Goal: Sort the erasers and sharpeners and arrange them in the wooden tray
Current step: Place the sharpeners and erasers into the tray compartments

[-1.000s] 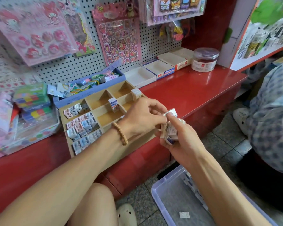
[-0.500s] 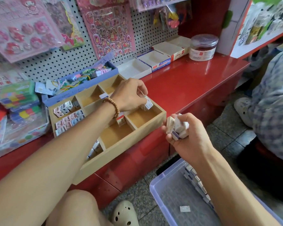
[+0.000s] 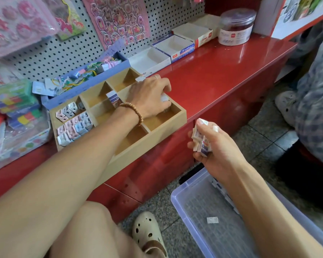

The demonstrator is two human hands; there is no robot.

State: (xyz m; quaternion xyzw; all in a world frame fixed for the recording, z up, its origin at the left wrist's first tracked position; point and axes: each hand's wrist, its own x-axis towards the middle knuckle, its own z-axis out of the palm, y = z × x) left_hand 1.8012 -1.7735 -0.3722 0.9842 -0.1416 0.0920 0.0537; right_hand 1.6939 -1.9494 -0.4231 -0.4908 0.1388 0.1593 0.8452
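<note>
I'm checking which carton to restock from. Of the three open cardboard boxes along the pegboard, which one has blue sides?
The middle box: blue sides with white print. The box on its right has a red front; the one nearest the tray looks plain white.

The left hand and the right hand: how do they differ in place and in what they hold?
The left hand reaches into the wooden tray on the counter, fingers around one small white piece; the right hand stays off the tray, above the plastic bin, gripping a bundle of small packets. Only the left wrist wears a bead bracelet. Both are bare.

Clear jar [image 3: 236, 27] and cardboard boxes [image 3: 172, 46] on red counter [image 3: 222, 71].
</note>
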